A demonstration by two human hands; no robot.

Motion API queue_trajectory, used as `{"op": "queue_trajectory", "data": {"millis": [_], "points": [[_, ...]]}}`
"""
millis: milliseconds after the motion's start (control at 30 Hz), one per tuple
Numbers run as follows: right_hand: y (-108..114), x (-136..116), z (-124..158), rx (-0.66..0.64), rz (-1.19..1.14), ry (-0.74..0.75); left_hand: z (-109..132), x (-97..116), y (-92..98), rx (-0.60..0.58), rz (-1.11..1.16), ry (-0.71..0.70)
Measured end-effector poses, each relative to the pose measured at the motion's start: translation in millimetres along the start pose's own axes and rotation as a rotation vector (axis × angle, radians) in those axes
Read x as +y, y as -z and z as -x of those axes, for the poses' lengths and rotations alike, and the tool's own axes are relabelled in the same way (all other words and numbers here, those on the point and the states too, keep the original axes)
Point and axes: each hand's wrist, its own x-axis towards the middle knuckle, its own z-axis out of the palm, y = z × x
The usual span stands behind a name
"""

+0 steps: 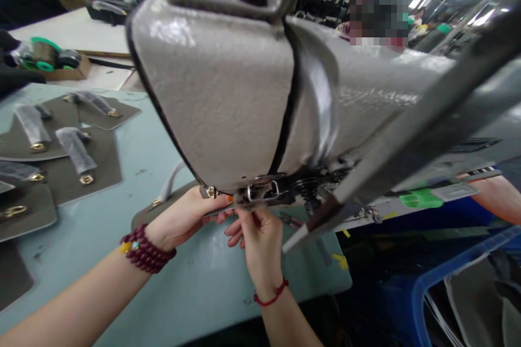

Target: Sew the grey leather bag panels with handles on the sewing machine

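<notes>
- Head view: a sewing machine head (220, 92) fills the centre and runs on toward 3 o'clock.
- Left hand (191, 214), at 8 o'clock, has its fingers grasping a thin grey panel (220, 211) under the machine head; a gold clasp (211, 192) shows just above them.
- Right hand (262, 244), at 6 o'clock, brings thumb and forefinger together beside the presser-foot area; I cannot tell whether they grasp anything.
- Another grey piece (141, 218) lies partly behind the left wrist, which wears a beaded bracelet (148, 252).
- Toward 9 o'clock, more grey pieces with plastic-wrapped straps (76, 153) and gold hardware lie on the pale green tabletop (138, 303).
- At 10 o'clock sits a cardboard box (81, 68) of thread spools (44, 54).
- Between 4 and 5 o'clock stands a blue bin (419, 295) holding grey sheets.
</notes>
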Motion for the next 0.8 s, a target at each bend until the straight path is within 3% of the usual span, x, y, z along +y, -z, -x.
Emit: {"op": "queue_trajectory", "data": {"millis": [133, 467, 667, 800], "points": [[0, 2, 1, -0.009, 0.007, 0.015, -3, -4, 3.3, -0.042, 0.019, 0.002], [8, -2, 10, -0.046, -0.041, 0.026, 4, -11, -3.7, 0.008, 0.067, -0.069], [12, -1, 12, -0.072, -0.056, 0.015, 8, -30, -13.3, 0.194, 0.071, -0.128], [18, 2, 14, -0.086, -0.059, 0.026, 15, -42, -30.1, 0.362, 0.104, -0.158]]}}
